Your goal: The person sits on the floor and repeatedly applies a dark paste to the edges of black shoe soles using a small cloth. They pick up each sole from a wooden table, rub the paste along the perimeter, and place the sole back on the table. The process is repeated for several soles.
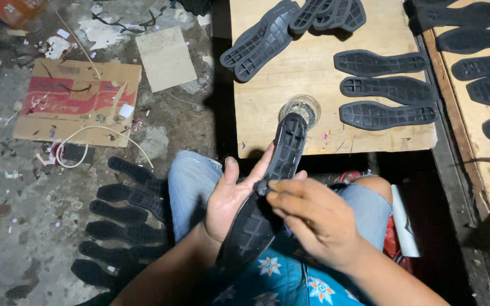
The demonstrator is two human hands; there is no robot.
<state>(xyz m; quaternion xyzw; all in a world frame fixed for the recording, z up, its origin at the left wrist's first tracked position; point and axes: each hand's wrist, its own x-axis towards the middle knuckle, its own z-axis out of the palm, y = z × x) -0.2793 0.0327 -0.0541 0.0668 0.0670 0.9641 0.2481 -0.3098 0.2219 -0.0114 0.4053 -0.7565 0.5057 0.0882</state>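
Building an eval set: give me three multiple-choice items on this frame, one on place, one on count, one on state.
1. Where is the glass?
A. on the wooden board
B. on the cardboard
C. in the lap

2. How many soles lie in the neat column right of the glass?
A. one
B. three
C. six

3. How is the held black sole handled?
A. lying untouched
B. left hand cradles it, right hand pinches its edge
C. one hand only

Answers: 1 A, it stands near the board's front edge. 2 B, three lie stacked one below another. 3 B, both hands touch it.
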